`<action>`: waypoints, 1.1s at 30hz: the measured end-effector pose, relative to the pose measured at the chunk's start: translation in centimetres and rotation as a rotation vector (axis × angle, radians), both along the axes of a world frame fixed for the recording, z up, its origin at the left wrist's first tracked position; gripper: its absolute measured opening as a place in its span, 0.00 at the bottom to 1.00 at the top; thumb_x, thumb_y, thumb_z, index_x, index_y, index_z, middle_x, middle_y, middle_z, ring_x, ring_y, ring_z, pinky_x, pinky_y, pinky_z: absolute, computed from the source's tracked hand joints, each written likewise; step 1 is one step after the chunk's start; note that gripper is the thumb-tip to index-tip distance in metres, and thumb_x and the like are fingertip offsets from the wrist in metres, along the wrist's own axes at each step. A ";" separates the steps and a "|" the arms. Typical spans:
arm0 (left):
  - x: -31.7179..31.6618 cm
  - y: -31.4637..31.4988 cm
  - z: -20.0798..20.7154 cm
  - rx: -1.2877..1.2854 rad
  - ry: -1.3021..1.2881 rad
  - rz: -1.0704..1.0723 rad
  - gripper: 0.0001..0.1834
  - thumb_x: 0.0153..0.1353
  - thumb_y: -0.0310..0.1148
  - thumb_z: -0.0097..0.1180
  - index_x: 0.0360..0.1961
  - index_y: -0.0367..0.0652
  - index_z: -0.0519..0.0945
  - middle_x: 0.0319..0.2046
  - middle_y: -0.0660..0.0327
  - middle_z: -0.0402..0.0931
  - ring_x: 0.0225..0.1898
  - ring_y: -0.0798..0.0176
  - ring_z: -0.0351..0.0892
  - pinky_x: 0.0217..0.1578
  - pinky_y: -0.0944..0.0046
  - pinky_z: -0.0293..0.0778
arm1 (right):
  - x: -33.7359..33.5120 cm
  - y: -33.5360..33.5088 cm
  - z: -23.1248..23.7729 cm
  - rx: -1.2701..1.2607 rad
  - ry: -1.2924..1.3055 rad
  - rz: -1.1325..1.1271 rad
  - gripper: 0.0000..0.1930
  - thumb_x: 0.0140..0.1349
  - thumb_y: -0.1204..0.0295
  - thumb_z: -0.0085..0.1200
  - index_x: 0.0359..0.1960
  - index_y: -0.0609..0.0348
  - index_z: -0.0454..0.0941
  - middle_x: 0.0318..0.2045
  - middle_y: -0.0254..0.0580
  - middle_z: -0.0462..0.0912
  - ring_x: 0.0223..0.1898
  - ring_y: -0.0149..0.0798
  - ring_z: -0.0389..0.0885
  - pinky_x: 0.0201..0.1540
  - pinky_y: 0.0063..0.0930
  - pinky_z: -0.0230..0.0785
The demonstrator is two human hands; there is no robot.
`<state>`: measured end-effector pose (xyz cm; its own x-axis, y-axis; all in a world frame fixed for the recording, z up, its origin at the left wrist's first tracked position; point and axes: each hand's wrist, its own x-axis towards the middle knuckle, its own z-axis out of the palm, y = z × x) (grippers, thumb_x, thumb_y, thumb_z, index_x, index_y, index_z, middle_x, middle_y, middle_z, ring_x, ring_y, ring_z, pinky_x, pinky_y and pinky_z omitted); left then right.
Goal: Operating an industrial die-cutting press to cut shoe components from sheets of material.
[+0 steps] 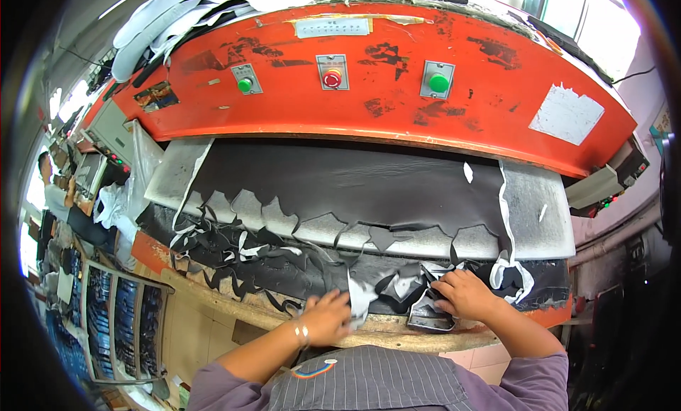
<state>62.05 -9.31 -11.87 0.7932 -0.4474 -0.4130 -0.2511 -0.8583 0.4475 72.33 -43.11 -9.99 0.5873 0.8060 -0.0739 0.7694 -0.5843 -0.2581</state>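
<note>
A wide sheet of black leather-like material (pixel 340 184) lies under the red press, its near edge cut into a jagged line. My right hand (pixel 464 295) is at the front edge, its fingers curled over the rim of a metal cutting die (pixel 430 317). My left hand (pixel 328 319) is blurred by motion, beside a piece of scrap with a white underside (pixel 362 297); whether it grips anything is unclear. Torn black and white offcuts (pixel 255 249) lie heaped along the near side of the pale cutting board (pixel 535 234).
The press's red front (pixel 397 49) spans the far side, with two green buttons and a red knob (pixel 331 78). Pale insole-like pieces (pixel 145 39) are piled on top at left. A rack (pixel 120 319) stands at lower left; another person (pixel 57 198) works beyond it.
</note>
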 end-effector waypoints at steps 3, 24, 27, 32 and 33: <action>-0.9 1.8 4.8 -0.166 0.281 -0.142 0.22 0.62 0.52 0.55 0.44 0.44 0.77 0.61 0.50 0.66 0.63 0.45 0.65 0.55 0.45 0.65 | 0.8 -0.8 -1.2 -0.077 0.057 -0.017 0.14 0.61 0.64 0.54 0.45 0.55 0.80 0.40 0.42 0.79 0.44 0.46 0.76 0.46 0.37 0.71; 11.8 16.0 -0.7 -0.563 -0.480 0.363 0.17 0.60 0.38 0.58 0.45 0.38 0.81 0.49 0.49 0.79 0.53 0.47 0.76 0.56 0.54 0.69 | 7.6 18.4 1.7 0.442 0.219 -0.380 0.12 0.60 0.68 0.54 0.29 0.67 0.75 0.28 0.55 0.74 0.33 0.58 0.75 0.36 0.45 0.67; 13.5 20.2 -2.6 -0.565 -0.543 0.452 0.16 0.59 0.35 0.58 0.46 0.39 0.81 0.48 0.50 0.79 0.53 0.47 0.76 0.55 0.53 0.69 | 11.1 25.5 -0.7 0.435 0.123 -0.385 0.12 0.60 0.68 0.53 0.27 0.67 0.74 0.29 0.58 0.74 0.35 0.61 0.73 0.37 0.49 0.65; 13.9 22.7 -5.2 -0.600 -0.651 0.447 0.16 0.56 0.32 0.58 0.47 0.40 0.79 0.49 0.52 0.79 0.57 0.47 0.72 0.58 0.52 0.66 | 13.8 32.0 -2.9 0.364 0.005 -0.563 0.12 0.61 0.68 0.51 0.30 0.67 0.74 0.34 0.61 0.78 0.41 0.63 0.76 0.45 0.51 0.69; 13.9 23.0 -5.7 -0.622 -0.648 0.441 0.16 0.56 0.32 0.58 0.47 0.40 0.79 0.49 0.52 0.79 0.57 0.47 0.72 0.58 0.52 0.66 | 13.8 32.3 -3.5 0.348 -0.007 -0.573 0.12 0.61 0.68 0.51 0.30 0.67 0.74 0.34 0.61 0.78 0.41 0.63 0.76 0.45 0.51 0.69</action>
